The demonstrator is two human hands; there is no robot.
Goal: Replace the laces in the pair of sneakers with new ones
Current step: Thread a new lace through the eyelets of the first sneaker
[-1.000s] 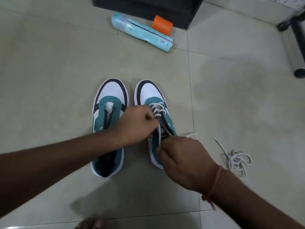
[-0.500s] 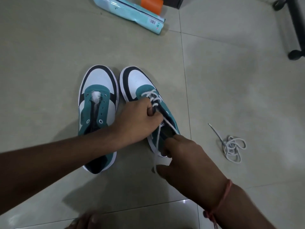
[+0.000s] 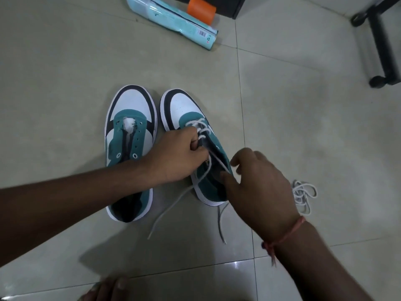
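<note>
Now | left hand (image 3: 180, 156) fingers pinching lace (image 3: 200, 129) on right sneaker (image 3: 195, 146) | right hand (image 3: 260, 183) fingers spread, loose | spare lace (image 3: 303, 196) on floor (image 3: 65, 72)

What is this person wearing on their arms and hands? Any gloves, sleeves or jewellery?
No gloves or sleeves show: both forearms are bare to the frame edge. The left hand shows no ring, watch or band. The right hand has a thin reddish-orange thread tied round its wrist, its knotted ends hanging loose.

one head-worn camera looks steeply down from above at the tiled floor (image 3: 65, 61), close over both forearms, facing away from the person toward the far wall
</note>
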